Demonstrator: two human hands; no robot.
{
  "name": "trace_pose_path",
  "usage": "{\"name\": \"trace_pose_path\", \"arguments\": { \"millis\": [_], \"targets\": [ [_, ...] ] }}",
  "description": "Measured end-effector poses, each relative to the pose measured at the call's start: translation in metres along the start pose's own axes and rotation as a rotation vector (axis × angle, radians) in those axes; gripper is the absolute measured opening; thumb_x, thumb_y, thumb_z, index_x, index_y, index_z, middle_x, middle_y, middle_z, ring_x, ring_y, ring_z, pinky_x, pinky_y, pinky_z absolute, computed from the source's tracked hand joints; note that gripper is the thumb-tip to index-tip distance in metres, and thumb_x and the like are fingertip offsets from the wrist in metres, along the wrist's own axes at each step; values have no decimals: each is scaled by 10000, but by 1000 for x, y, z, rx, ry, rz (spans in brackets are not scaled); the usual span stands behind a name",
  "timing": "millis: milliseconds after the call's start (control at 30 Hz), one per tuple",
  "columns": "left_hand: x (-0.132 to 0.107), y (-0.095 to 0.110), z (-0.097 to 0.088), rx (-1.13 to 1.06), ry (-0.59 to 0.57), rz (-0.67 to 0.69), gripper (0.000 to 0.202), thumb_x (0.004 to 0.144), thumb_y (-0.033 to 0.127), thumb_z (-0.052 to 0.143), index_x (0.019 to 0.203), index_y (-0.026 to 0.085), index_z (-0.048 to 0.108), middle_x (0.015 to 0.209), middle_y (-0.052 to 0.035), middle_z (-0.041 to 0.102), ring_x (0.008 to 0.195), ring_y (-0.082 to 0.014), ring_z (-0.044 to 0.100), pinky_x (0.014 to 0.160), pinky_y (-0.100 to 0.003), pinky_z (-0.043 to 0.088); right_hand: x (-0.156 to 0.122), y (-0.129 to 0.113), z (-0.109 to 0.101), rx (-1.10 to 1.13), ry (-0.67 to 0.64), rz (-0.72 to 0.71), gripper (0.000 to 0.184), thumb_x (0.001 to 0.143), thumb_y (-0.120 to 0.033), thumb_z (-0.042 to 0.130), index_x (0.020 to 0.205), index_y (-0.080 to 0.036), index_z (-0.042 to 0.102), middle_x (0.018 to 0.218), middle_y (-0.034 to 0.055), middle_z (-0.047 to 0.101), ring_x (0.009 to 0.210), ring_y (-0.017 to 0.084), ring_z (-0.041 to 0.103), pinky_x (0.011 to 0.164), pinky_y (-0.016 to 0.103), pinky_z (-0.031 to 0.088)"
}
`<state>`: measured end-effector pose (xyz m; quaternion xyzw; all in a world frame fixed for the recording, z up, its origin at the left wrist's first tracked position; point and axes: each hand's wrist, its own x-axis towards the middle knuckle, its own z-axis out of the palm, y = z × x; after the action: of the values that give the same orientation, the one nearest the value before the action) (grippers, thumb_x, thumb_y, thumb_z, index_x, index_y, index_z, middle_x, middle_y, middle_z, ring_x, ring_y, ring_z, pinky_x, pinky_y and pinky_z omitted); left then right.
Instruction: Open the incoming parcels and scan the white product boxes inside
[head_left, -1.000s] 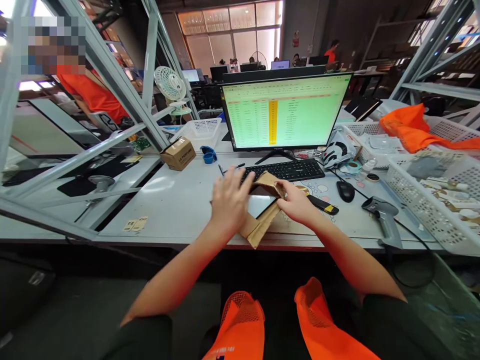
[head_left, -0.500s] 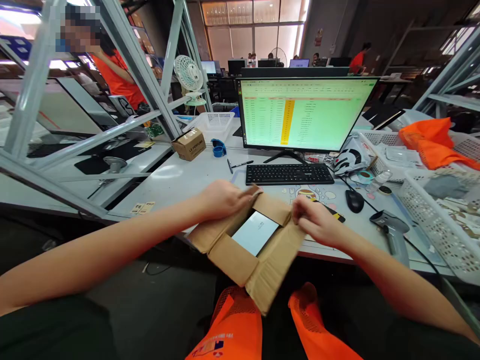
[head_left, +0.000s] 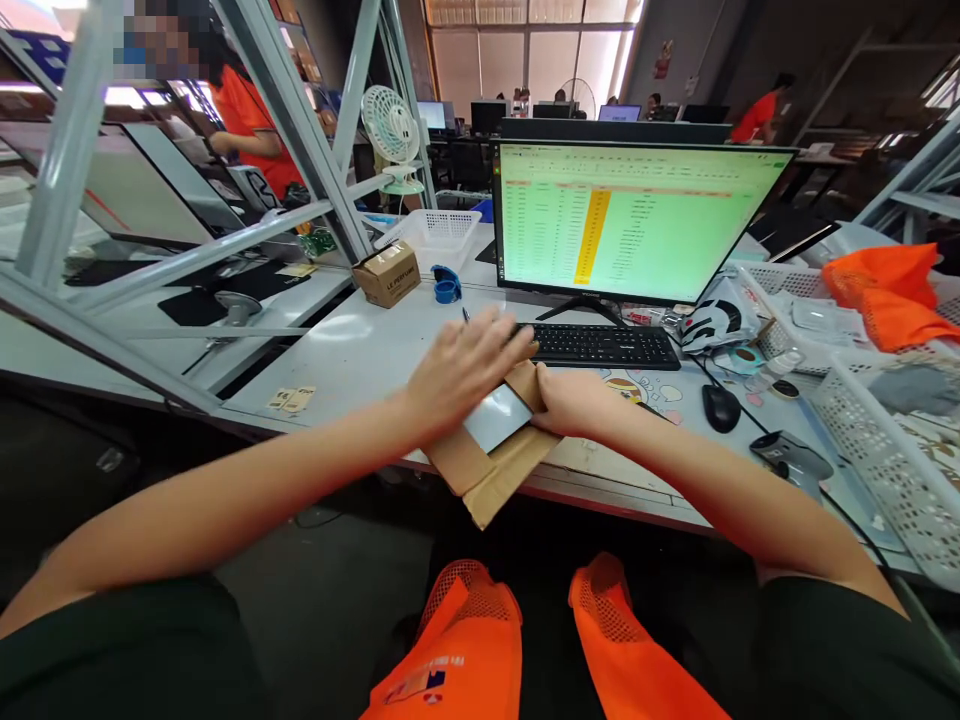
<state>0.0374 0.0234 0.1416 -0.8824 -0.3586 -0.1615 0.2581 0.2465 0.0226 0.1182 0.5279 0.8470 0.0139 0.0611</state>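
An opened brown cardboard box point(head_left: 517, 475) is tilted at the desk's front edge, its front flaps folded outward. Inside it lies a flat white box point(head_left: 496, 418) with a shiny top, partly covered by my hands. My left hand point(head_left: 469, 370) is over the box's left side with its fingers stretched out; whether it touches the far flap is unclear. At the right side, my right hand point(head_left: 566, 402) grips the cardboard wall, with the fingers partly hidden.
Behind the box are a black keyboard point(head_left: 607, 346) and a monitor point(head_left: 637, 225). A mouse point(head_left: 721, 408), a scanner point(head_left: 793, 460) and white baskets point(head_left: 892, 460) stand to the right. A small carton point(head_left: 388, 275) and blue lid point(head_left: 447, 287) sit left. A metal frame point(head_left: 300, 130) rises there; a co-worker point(head_left: 259, 130) is beyond.
My left hand has let go of the left flap and opened out over the box. My right hand has moved inward and left. The cardboard box has shifted up toward the keyboard.
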Motion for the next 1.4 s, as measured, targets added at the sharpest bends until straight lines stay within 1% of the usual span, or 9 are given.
{"name": "trace_pose_path", "arguments": {
  "millis": [100,233,467,633,733,933,1167,1267,1400],
  "targets": [
    [-45,21,3,-55,59,178,438,1058,392,478,1421,172,587,1472,-153,580,1390,-327,511,1103,-465,366,14,11,1,73,16,-96,666,928,-357,726,1454,-4,517,1045,199,703,902,377,689,656,374,477],
    [-103,15,27,-237,64,127,378,1008,494,531,1092,163,696,1196,-134,708,1207,-300,623,1168,-503,343,15,48,9,548,-69,-119,227,914,-215,504,1058,-161,672,905,69,716,758,273,702,636,320,475],
    [-159,-19,40,-334,696,-51,514,1024,616,377,721,215,483,703,-41,585,784,-213,627,883,-464,482,0,65,52,1351,-128,-343,343,864,-411,543,964,-130,712,954,74,728,668,238,704,771,347,546],
    [-182,-17,-8,-504,434,-224,209,877,227,669,693,208,574,728,-24,655,836,-194,683,796,-365,537,-18,33,67,1382,145,-248,380,937,-489,544,904,-161,734,813,64,719,745,263,697,779,356,540],
    [-198,-31,-28,-553,191,-375,81,873,301,719,860,221,709,936,-65,730,984,-209,698,906,-340,562,-22,19,67,1313,248,-186,415,941,-525,522,838,-190,744,829,64,723,821,280,687,815,361,522],
    [-219,-49,-26,-477,-276,-486,504,854,203,526,1339,204,663,1097,-68,731,949,-184,701,837,-259,539,-22,10,79,1235,463,-68,415,956,-537,484,782,-221,689,847,56,702,854,280,654,792,341,498],
    [-125,-43,-62,167,-447,-323,399,980,282,418,959,144,792,1074,-189,633,1018,-332,621,916,-483,478,-31,-8,102,1148,553,-100,449,1003,-562,461,783,-200,609,770,40,623,720,233,569,637,307,415],
    [-90,-48,-60,-30,-601,-148,351,939,304,564,1209,164,740,1249,-172,603,1120,-308,611,941,-406,481,-33,-10,115,1216,531,-110,496,1054,-594,436,833,-194,629,820,54,636,808,256,596,711,327,447],
    [-76,-57,-34,-272,-870,-75,766,871,407,672,1593,288,444,1466,-148,508,1234,-318,589,980,-386,490,-24,-12,137,1305,578,-341,651,976,-736,605,1323,-184,606,1384,137,553,1261,354,519,1086,457,418]
  ]
}}
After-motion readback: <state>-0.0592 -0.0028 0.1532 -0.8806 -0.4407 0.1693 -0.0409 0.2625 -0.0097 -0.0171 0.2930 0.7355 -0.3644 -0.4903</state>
